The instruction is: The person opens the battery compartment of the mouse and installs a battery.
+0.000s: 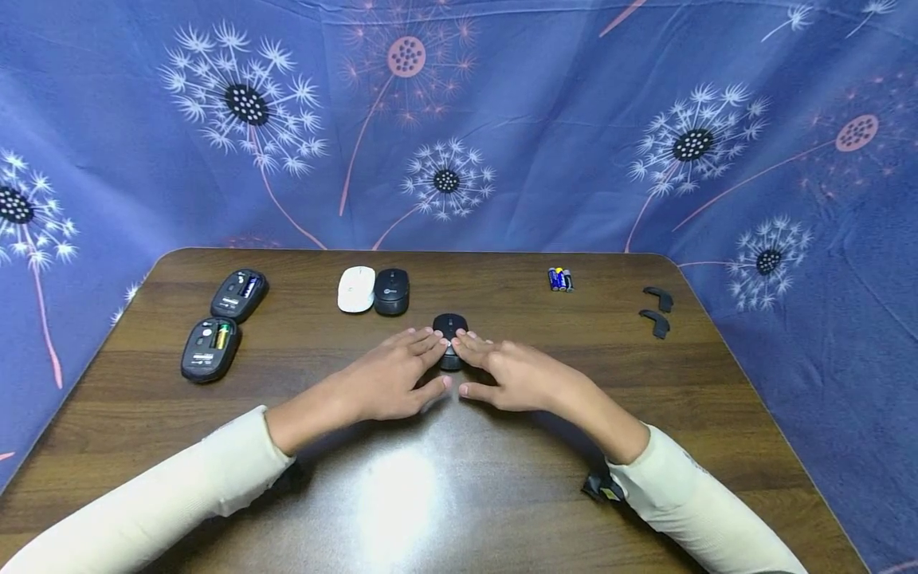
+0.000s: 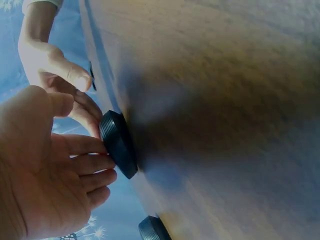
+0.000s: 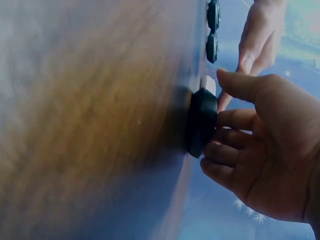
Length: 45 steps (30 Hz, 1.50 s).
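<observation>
A black computer mouse point(image 1: 450, 325) lies on the table between my two hands, its top facing up. My left hand point(image 1: 390, 375) comes in from the left, its nearly straight fingertips on the mouse's left side and top. From the other side my right hand point(image 1: 523, 373) touches the right edge with extended fingers. Both thumbs stay apart from the mouse, nearer to me. The fingers cover its middle part in the head view. In the left wrist view the mouse point(image 2: 118, 145) shows its dark side at the fingertips; in the right wrist view the mouse point(image 3: 202, 122) does too.
Behind stand a white mouse point(image 1: 356, 289) and another black mouse point(image 1: 391, 292). Two upturned mice, one far point(image 1: 240, 294) and one near point(image 1: 210, 349), show batteries at left. Loose batteries point(image 1: 560, 279) and curved black covers point(image 1: 656, 323) lie right. A dark item point(image 1: 601, 487) sits by the right sleeve.
</observation>
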{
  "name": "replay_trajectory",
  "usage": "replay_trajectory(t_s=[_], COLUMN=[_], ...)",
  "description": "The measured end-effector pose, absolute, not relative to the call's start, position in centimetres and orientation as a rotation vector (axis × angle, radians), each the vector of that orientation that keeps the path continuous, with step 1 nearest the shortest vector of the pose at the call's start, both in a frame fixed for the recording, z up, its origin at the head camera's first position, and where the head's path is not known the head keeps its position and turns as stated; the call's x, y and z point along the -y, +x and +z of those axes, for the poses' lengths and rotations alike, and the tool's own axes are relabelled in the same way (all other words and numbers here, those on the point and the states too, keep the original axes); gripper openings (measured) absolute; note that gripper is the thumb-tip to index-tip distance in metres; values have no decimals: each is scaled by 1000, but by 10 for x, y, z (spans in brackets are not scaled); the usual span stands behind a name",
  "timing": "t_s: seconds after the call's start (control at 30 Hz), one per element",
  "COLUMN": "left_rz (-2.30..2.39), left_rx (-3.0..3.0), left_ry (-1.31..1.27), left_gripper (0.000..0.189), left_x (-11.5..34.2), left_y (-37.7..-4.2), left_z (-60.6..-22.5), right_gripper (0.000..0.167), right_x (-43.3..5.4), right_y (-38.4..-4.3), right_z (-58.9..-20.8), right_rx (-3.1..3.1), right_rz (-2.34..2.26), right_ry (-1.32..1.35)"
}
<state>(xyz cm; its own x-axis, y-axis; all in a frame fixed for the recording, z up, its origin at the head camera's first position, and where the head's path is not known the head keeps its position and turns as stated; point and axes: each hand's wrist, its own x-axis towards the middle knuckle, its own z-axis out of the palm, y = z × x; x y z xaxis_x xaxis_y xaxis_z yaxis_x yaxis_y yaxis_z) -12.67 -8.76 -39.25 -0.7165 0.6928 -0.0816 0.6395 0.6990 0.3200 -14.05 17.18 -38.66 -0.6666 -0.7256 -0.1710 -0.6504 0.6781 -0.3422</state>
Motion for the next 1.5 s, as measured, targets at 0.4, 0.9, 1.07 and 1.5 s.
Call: replay_trajectory(t_s=[0.4, 0.9, 1.07, 1.5], left_rz=[578, 664, 681, 750], left_rx=[-2823, -2771, -2790, -2838], left_ry=[1031, 880, 935, 929], left_gripper=[64, 70, 68, 73], left_x=[90, 86, 85, 87], left_y=[-134, -146, -152, -172], left_z=[-400, -409, -419, -455], right_gripper=[62, 68, 68, 56], right_x=[-179, -182, -175, -168], right_y=[-149, -163, -163, -161], right_z=[-383, -392, -393, -403], right_rx=[-2728, -2759, -2783, -2866], right_rz=[-447, -346, -318, -296], right_ry=[-1132, -1100, -1102, -1189])
